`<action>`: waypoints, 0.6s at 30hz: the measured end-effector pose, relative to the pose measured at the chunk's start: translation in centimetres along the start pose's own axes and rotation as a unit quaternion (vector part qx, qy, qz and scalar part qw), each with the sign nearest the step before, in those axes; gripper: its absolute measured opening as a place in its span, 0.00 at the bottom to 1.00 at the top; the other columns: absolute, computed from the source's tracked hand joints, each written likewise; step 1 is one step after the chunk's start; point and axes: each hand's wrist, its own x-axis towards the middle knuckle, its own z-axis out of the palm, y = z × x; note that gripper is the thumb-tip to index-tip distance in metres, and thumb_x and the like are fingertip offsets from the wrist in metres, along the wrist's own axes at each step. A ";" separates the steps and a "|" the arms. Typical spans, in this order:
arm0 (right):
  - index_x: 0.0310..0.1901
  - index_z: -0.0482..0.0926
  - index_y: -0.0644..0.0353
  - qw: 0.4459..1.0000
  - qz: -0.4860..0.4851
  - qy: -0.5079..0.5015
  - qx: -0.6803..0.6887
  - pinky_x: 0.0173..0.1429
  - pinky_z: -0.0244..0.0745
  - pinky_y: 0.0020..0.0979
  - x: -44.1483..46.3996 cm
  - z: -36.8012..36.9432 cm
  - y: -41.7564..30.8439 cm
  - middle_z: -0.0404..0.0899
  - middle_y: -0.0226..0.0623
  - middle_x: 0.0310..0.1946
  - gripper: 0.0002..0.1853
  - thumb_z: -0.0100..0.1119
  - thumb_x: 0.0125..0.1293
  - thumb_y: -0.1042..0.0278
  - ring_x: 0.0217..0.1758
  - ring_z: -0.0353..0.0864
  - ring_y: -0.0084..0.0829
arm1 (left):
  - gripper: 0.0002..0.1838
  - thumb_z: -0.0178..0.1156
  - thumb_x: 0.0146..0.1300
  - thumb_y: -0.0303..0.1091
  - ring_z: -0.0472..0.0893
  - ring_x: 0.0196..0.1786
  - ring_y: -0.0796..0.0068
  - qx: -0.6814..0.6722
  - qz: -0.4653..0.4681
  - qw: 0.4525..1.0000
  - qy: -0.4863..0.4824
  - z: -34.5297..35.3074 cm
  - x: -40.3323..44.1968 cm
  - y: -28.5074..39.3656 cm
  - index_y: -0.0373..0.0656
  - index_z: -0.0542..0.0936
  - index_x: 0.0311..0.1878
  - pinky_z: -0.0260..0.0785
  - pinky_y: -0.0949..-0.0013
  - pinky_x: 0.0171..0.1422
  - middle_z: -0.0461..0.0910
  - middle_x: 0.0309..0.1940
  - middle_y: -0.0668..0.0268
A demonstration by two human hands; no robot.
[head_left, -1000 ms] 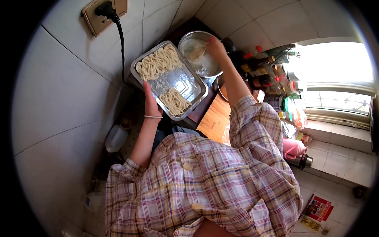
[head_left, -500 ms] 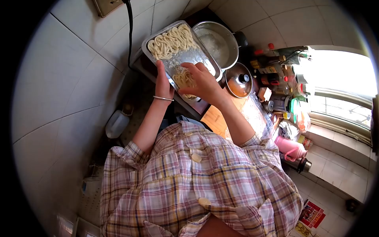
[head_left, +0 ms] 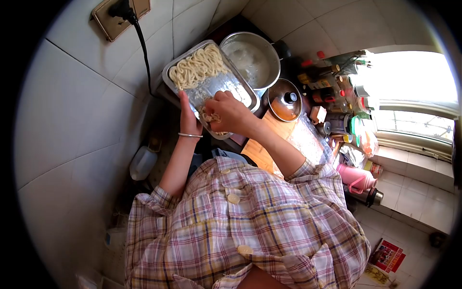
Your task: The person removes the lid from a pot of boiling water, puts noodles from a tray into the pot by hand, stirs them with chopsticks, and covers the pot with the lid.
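A metal tray (head_left: 240, 91) is tilted in front of me, held at its near left edge by my left hand (head_left: 190, 117), which wears a bracelet. Thick pale noodles (head_left: 199, 66) lie in rows along the tray's far left part. Over the near end of the tray, my right hand (head_left: 226, 113) is closed on a smaller bunch of noodles (head_left: 210, 115); a few strands show below the fingers. Beside the tray stands a metal pot (head_left: 252, 62) with cloudy, whitish liquid in it.
A lidded pan (head_left: 284, 103) sits right of the tray, near a wooden board (head_left: 267, 144). Bottles (head_left: 327, 94) and jars line the window side. A pink thermos (head_left: 356, 178) stands farther right. A black plug cord (head_left: 142, 45) hangs down the left wall.
My right hand went from the pot back to the tray and has closed on the noodles at its near end. My left hand has kept its hold on the tray.
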 end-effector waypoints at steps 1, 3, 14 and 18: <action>0.33 0.73 0.57 0.999 -0.026 0.015 -0.018 0.45 0.70 0.38 -0.1 0.0 0.0 0.70 0.43 0.37 0.13 0.62 0.43 0.68 0.44 0.72 0.45 | 0.38 0.37 0.65 0.65 0.70 0.60 0.66 0.002 -0.001 1.000 -0.001 0.1 0.0 0.0 0.43 0.60 0.66 0.62 0.65 0.64 0.68 0.60 0.63; 0.37 0.73 0.57 0.999 -0.029 0.009 -0.027 0.47 0.71 0.39 0.0 -0.3 -0.3 0.71 0.42 0.38 0.15 0.60 0.43 0.69 0.46 0.73 0.44 | 0.38 0.36 0.65 0.65 0.69 0.61 0.66 0.007 -0.003 1.000 0.012 0.2 0.0 0.0 0.43 0.60 0.66 0.61 0.65 0.65 0.67 0.61 0.64; 0.39 0.75 0.57 0.903 0.062 0.052 0.423 0.28 0.61 0.14 0.2 -9.4 2.9 0.72 0.20 0.27 0.05 0.53 0.63 0.69 0.28 0.68 0.09 | 0.39 0.39 0.64 0.66 0.67 0.63 0.65 0.020 -0.001 0.999 0.026 -0.8 0.6 0.1 0.43 0.57 0.68 0.60 0.63 0.66 0.64 0.64 0.63; 0.39 0.75 0.57 0.910 0.113 0.102 0.386 0.27 0.61 0.14 1.5 -7.4 4.5 0.72 0.20 0.27 0.04 0.55 0.63 0.69 0.28 0.68 0.09 | 0.39 0.40 0.65 0.64 0.67 0.63 0.65 0.014 0.013 1.000 0.015 -0.4 0.6 0.2 0.42 0.58 0.67 0.60 0.63 0.66 0.65 0.63 0.62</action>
